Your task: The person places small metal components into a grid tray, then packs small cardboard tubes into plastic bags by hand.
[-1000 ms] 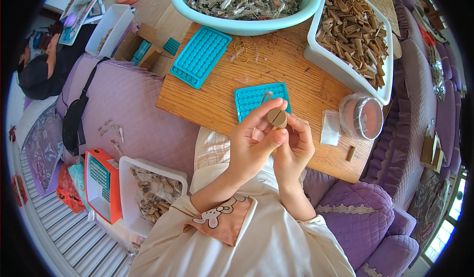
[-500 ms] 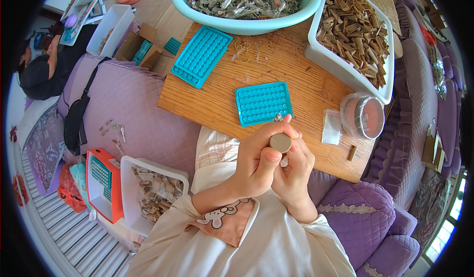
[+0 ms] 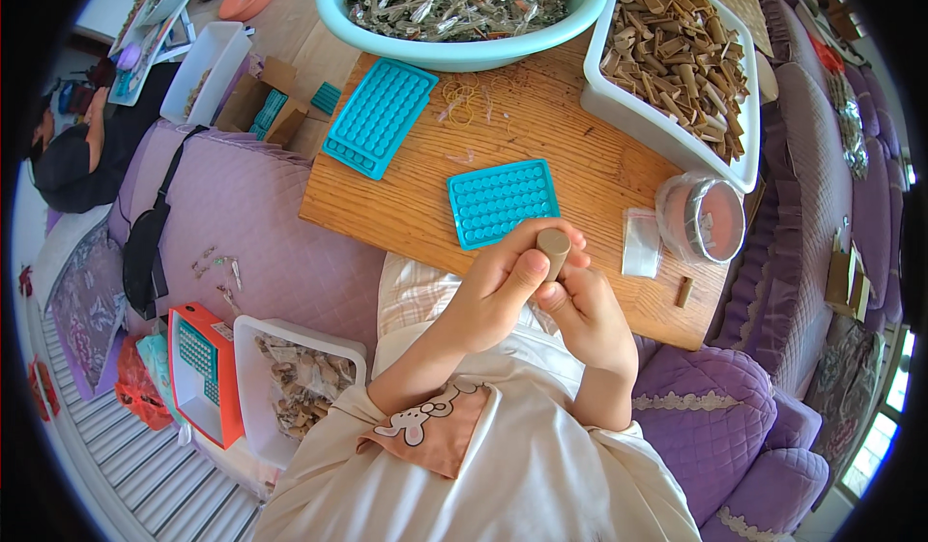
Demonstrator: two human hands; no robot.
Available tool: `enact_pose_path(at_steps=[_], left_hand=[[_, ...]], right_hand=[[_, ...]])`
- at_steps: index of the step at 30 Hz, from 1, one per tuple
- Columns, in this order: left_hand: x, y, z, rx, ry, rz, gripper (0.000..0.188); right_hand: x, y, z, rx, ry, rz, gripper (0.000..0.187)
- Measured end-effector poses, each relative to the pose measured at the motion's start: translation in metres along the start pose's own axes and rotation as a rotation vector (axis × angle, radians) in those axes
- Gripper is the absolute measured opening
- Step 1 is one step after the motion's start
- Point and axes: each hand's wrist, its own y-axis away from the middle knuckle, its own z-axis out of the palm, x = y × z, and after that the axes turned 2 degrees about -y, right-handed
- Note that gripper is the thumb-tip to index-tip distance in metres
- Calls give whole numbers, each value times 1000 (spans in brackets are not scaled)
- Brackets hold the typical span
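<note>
Brown cylinder is pointing one flat, round end upward, and it is being held by both hands above the near edge of the wooden table. Beyond the table's left edge, a quilted purple seat is spreading across the left side of the view. At the table's far end, a pale turquoise basin is holding a heap of shiny, clear-wrapped pieces. Along the right edge, toward the far right corner, a deep white bin is brimming with brown, curved pieces. Off the table, at the person's left, an orange-red box is standing open just beside another white bin.

Closer in, the left hand is curling around the cylinder, its thumb pressing on the near side. The right hand is bracing the lower part with its thumb; what its other fingers are doing cannot be told. Stacked turquoise trays are lying along the left edge, while a single turquoise tray is lying by the middle of the near edge. A round, plastic-wrapped tub is standing by the right edge, with a flat whitish packet lying just beside it. Near the near right corner, a small brown tube is lying alone.
</note>
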Motion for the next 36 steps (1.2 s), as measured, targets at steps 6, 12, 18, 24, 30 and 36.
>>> enact_pose_path(at_steps=[6,12,18,24,30,36], left_hand=[[-14,-2,-1,-32,215,-88,40],[-17,-5,-10,91,666,-220,42],[-22,-9,-8,100,839,-335,44],[-23,-9,-2,109,872,-360,44],[-29,-9,-7,38,894,-367,44],[-28,-7,-6,78,854,-393,43]], right_hand=[[5,5,-1,7,-242,49,23],[11,20,-69,413,-68,-13,22],[51,17,-189,683,706,251,20],[104,3,-224,334,1069,164,19],[114,-11,-222,314,1127,383,17],[90,5,-216,454,907,196,14]])
